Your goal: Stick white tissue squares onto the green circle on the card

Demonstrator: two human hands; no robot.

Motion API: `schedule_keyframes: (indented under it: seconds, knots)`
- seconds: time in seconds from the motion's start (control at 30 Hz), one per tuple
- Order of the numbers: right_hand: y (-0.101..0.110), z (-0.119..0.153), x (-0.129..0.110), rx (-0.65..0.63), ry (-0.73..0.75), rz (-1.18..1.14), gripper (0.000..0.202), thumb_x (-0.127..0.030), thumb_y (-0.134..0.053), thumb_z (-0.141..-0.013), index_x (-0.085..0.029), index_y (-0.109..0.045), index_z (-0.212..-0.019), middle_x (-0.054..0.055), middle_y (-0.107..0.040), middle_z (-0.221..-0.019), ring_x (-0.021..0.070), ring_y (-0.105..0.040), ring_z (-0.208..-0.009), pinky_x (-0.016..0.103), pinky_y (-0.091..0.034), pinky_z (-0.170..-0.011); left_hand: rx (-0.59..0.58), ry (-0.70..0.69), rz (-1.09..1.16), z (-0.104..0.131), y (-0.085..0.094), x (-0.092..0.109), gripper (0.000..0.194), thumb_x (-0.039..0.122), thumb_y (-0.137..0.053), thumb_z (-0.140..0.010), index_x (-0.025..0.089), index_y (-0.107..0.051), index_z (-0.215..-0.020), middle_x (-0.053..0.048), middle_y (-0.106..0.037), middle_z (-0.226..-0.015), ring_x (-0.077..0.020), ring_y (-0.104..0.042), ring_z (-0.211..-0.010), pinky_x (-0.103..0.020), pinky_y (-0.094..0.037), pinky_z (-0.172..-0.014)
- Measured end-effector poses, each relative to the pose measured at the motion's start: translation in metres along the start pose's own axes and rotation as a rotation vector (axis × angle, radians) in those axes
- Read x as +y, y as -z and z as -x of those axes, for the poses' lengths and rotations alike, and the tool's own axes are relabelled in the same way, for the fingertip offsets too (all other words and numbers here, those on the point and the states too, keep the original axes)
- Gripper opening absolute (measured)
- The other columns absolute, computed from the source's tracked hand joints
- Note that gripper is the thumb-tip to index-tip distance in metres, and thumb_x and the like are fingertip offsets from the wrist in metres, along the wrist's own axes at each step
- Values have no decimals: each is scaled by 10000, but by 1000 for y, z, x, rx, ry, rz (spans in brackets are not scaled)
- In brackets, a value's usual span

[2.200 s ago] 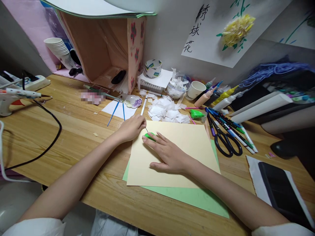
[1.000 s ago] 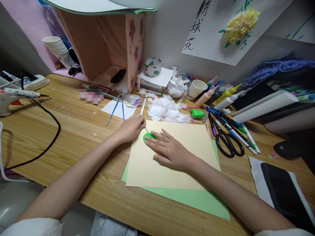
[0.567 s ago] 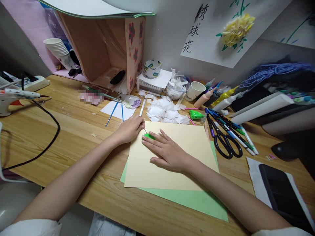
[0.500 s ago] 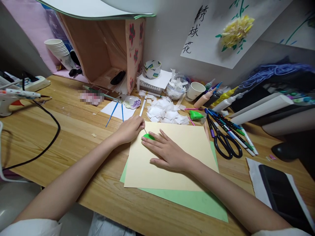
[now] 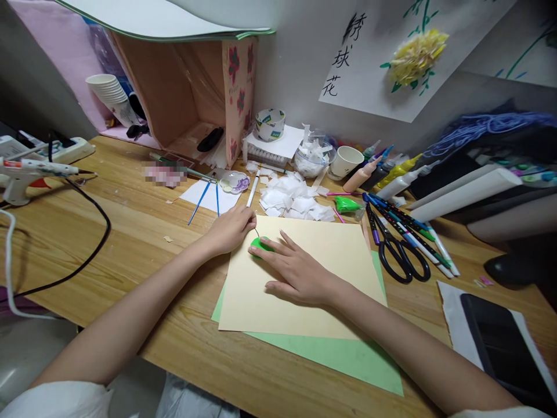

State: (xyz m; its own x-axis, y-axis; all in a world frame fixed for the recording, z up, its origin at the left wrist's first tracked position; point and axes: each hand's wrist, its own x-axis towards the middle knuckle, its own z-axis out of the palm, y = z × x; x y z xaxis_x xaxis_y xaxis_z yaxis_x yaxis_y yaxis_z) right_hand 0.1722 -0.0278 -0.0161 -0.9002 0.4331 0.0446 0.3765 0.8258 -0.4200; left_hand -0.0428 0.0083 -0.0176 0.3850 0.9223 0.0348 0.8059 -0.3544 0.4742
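Note:
A cream sheet of paper [image 5: 322,244] lies over a green sheet [image 5: 374,366] on the wooden table. Near the cream sheet's upper left part is a flat green piece [image 5: 258,246]. My right hand [image 5: 296,270] rests palm down with its fingers spread, the fingertips on the green piece. A thin dark strand [image 5: 256,231] runs from the green piece up to my left hand [image 5: 232,229], whose fingertips pinch its upper end at the sheet's corner.
Behind the sheets lie white paper scraps [image 5: 289,197], a white pen [image 5: 253,188] and a bag of green clay [image 5: 347,204]. Black scissors [image 5: 402,258] and several pens are to the right, near a phone [image 5: 505,342]. A glue gun [image 5: 26,174] lies at far left.
The right hand's fingers have shifted slightly on the green piece, so more of it shows. My left hand stays at the same place, pinching the strand.

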Motion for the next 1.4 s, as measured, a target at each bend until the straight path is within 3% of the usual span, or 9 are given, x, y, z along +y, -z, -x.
schedule_keyframes:
  seconds: [0.13, 0.27, 0.63, 0.77, 0.97, 1.07, 1.17, 1.4]
  knots:
    - [-1, 4, 6, 106, 29, 15, 568, -400, -382, -928, -164, -258, -1430, 90, -420, -1430, 203, -275, -1381, 497, -120, -1161, -3, -2, -27, 0, -1, -1, 122, 244, -393, -889, 198, -487, -828, -56, -555, -927, -203, -509, -886, -335, -398, -757]
    - [-2, 10, 19, 249, 85, 56, 453, -276, -350, -935, -167, -351, -1375, 69, -584, -1283, 180, -373, -1333, 481, -160, -1160, -3, 0, -24, 0, -2, -2, 130, 257, -387, -895, 201, -483, -828, -51, -553, -928, -202, -511, -887, -333, -401, -754]
    - [0, 15, 21, 388, 172, 112, 315, -188, -354, -896, -157, -582, -1111, 61, -710, -1045, 173, -562, -1167, 441, -251, -1139, -4, -1, 11, -1, -3, -3, 123, 263, -405, -888, 202, -498, -835, -49, -554, -928, -199, -509, -888, -322, -393, -748]
    - [-2, 14, 22, 392, 154, 135, 359, -219, -359, -905, -147, -522, -1217, 75, -673, -1139, 195, -479, -1255, 477, -262, -1128, -15, 22, 6, -2, -2, -3, 141, 279, -400, -893, 201, -497, -827, -50, -547, -913, -199, -508, -871, -319, -386, -730]
    - [-1, 13, 27, 384, 113, 157, 337, -213, -354, -916, -156, -549, -1185, 79, -671, -1142, 191, -506, -1230, 481, -219, -1143, -16, 22, -4, -1, -2, -3, 154, 295, -386, -905, 202, -495, -848, -50, -549, -908, -202, -510, -869, -316, -380, -704]
    - [0, 12, 27, 325, 113, 169, 398, -257, -354, -926, -152, -453, -1297, 80, -612, -1244, 218, -411, -1307, 511, -196, -1142, -14, 22, -4, -1, -2, -4, 157, 299, -391, -904, 199, -502, -855, -52, -549, -911, -202, -512, -870, -319, -383, -710]
    - [-1, 10, 26, 256, 29, 172, 439, -316, -348, -940, -158, -385, -1349, 96, -561, -1304, 232, -404, -1310, 533, -202, -1133, -15, 16, -12, -2, -3, -4, 153, 292, -393, -903, 198, -505, -857, -54, -552, -919, -203, -513, -879, -318, -386, -713]
    - [-3, 10, 28, 310, -11, 92, 593, -475, -270, -942, -142, -206, -1429, 120, -470, -1387, 219, -398, -1310, 500, -216, -1136, -15, -8, -36, -2, -4, -5, 122, 251, -399, -898, 191, -497, -858, -53, -561, -938, -199, -510, -897, -318, -391, -743]
